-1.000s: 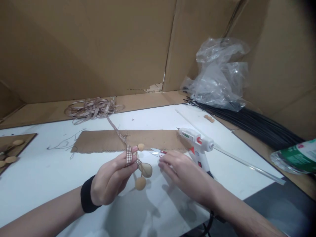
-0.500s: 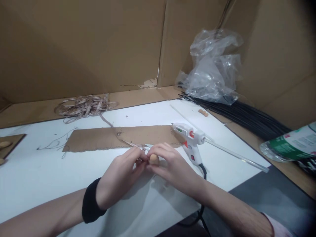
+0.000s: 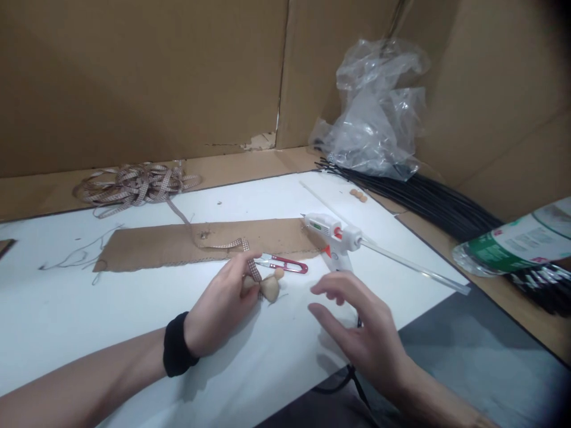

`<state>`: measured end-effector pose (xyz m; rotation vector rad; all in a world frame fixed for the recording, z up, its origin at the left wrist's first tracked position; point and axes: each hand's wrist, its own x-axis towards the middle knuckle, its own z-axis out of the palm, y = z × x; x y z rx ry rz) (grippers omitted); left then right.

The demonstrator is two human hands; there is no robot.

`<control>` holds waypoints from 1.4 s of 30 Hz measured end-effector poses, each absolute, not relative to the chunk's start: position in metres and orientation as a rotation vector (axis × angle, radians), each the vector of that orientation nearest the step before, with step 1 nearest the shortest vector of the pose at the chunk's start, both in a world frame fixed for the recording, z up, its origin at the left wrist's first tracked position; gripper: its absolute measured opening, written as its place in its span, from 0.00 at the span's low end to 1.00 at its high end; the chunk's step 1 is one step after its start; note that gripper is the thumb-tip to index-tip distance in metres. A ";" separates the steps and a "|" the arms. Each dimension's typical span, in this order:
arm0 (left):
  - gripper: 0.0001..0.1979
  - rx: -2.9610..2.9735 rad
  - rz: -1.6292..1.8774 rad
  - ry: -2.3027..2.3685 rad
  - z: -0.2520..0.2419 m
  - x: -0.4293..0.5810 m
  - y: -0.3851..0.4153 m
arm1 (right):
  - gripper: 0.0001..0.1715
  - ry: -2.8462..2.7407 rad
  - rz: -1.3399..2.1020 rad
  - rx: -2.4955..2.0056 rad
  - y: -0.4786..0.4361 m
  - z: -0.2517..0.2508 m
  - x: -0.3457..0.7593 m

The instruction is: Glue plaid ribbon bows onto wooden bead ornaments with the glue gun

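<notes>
The bead piece [image 3: 267, 288] — a small cluster of tan wooden beads — is lying on the white bench [image 3: 66, 309], pinned under the tips of the left hand [image 3: 220, 306], whose fingers [image 3: 243, 261] are pressing together on it and on the end of the checked ribbon [image 3: 223, 244] crossing just above them. The ribbon is running away from the fingertips over the cardboard strip [image 3: 178, 246] to a loose heap [image 3: 134, 181] well beyond.

The right hand [image 3: 361, 333] is hovering with its fingers [image 3: 328, 285] spread and holding nothing, a little to the right of the beads. Just past the left fingertips the red snips [image 3: 285, 264] are lying, blades towards the ribbon; beyond the right fingertips the glue gun [image 3: 334, 235] is standing with a clear stick trailing behind.

Doing this well looks like a matter of keeping the pinch firm and low — the ribbon is apt to slip off the round beads if the pressure eases. Keeping the free hand clear of the gun's nozzle seems wise, as it may be hot.
</notes>
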<state>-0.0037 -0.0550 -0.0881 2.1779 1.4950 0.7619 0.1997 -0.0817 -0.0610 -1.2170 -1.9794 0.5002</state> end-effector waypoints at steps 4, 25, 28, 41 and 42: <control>0.22 2.122 0.759 1.482 -0.084 -0.005 -0.055 | 0.10 -1.849 0.337 -1.461 -0.093 -0.070 0.225; 0.11 2.820 0.182 1.048 -0.058 -0.026 -0.051 | 0.20 -1.755 0.676 -1.685 -0.028 -0.089 0.237; 0.12 2.866 0.179 1.008 -0.065 -0.026 -0.049 | 0.17 -1.718 0.641 -1.665 -0.031 -0.091 0.237; 0.12 2.779 0.898 0.929 -0.076 -0.038 -0.034 | 0.16 -2.142 0.489 -1.065 -0.059 -0.046 0.184; 0.13 2.763 0.952 0.885 -0.071 -0.039 -0.035 | 0.21 -2.174 0.543 -1.041 -0.049 -0.042 0.177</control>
